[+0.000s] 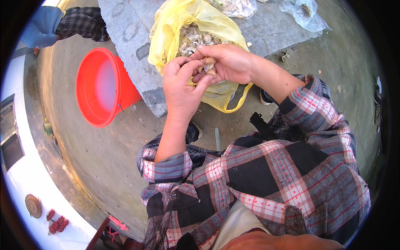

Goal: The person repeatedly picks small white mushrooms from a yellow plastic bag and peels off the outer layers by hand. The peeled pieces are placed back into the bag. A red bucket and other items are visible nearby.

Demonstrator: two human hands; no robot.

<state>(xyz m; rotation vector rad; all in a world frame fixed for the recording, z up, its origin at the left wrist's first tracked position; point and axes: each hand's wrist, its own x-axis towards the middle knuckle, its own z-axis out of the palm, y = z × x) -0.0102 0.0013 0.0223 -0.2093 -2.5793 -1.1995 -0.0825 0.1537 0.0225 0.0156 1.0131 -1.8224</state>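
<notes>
My left hand (pixel 184 81) and my right hand (pixel 229 62) meet over an open yellow plastic bag (pixel 168 34). Between them are several small brownish pieces (pixel 208 65), perhaps garlic cloves or mushrooms; I cannot tell which. The right palm is turned up under the pieces, and the fingers and thumb of the left hand pinch at them. Inside the bag lies a heap of similar brown and whitish bits (pixel 200 38), partly hidden by the hands. The bag rests on a grey stone slab (pixel 265 34), with its handle hanging over the near edge.
A red plastic bucket (pixel 115 90) with cloudy contents stands left of the slab. Clear plastic bags (pixel 304 15) lie on the slab's far side, one (pixel 239 7) holding pale pieces. At upper left is another person (pixel 47 25) in blue and dark checked clothing.
</notes>
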